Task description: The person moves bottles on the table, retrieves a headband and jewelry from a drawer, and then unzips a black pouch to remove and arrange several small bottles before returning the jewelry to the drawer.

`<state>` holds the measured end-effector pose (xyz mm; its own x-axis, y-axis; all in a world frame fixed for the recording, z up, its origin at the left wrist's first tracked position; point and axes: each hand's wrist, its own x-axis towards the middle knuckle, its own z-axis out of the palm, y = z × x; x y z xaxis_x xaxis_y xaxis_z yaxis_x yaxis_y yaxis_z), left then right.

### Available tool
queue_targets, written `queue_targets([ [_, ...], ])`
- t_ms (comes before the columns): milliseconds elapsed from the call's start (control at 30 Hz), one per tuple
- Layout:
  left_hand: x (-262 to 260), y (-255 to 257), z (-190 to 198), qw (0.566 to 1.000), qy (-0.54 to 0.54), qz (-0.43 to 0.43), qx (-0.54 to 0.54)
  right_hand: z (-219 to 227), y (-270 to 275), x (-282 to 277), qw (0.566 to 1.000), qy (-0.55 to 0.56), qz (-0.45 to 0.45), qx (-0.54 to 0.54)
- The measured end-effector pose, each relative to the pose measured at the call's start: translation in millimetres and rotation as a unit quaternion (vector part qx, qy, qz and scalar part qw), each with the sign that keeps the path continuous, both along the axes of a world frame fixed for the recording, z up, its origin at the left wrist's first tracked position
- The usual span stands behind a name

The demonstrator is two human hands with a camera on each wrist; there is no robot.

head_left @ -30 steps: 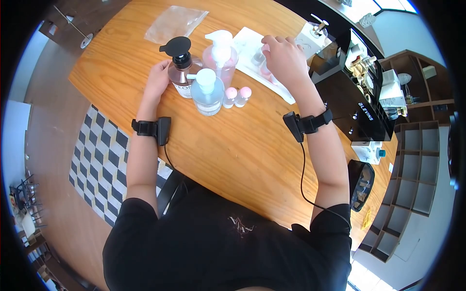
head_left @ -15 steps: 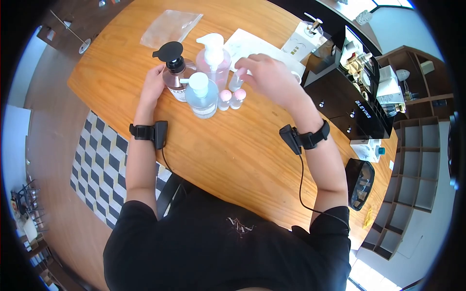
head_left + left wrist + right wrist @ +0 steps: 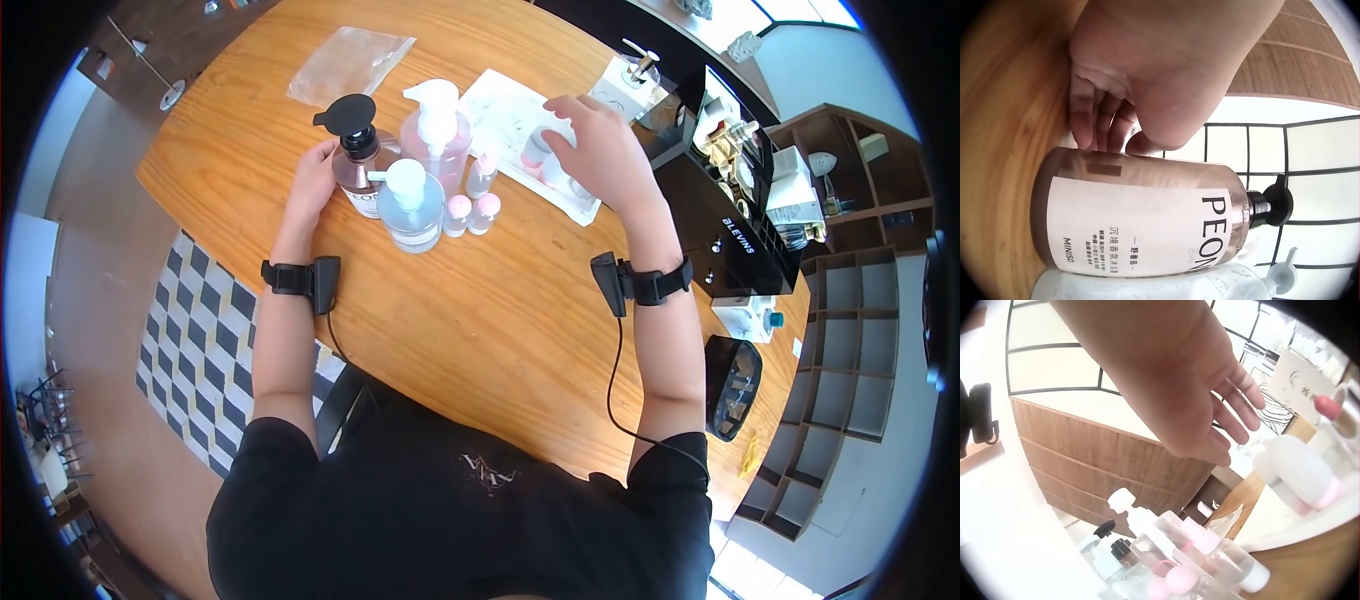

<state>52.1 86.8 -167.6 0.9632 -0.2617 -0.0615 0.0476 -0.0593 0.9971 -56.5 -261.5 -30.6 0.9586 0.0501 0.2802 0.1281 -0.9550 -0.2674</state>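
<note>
Head view: your right hand (image 3: 605, 152) hovers over the near right part of the white tray (image 3: 492, 108), fingers apart and slightly bent, pinching nothing, near the small containers (image 3: 537, 150) on the tray. Your left hand (image 3: 313, 180) is well left of the tray, beside the brown pump bottle (image 3: 351, 182). Three pink-capped bottles (image 3: 481, 176) stand just left of the tray.

Left wrist view: your left fingertips touch the brown pump bottle's side, fingers loosely extended, not wrapped round it.

Right wrist view: your right fingers hang relaxed, slightly parted, clear of the small containers on the tray.
</note>
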Motion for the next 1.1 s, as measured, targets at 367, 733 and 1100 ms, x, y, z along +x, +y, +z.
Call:
queue_targets([
  [367, 2.6, 1.7, -3.2, 1.000, 0.008, -0.010, -0.016, -27.3, 4.3, 1.0, 0.996, 0.049, 0.006, -0.078],
  [733, 1.1, 1.3, -0.9, 1.000, -0.004, -0.006, 0.002, -19.8, 8.6, -6.9, 0.991, -0.082, 0.047, -0.090],
  [1100, 1.7, 2.8, -1.7, 1.000, -0.005, -0.019, -0.003, -36.5, 34.6, -35.3, 0.985, 0.091, 0.072, -0.127],
])
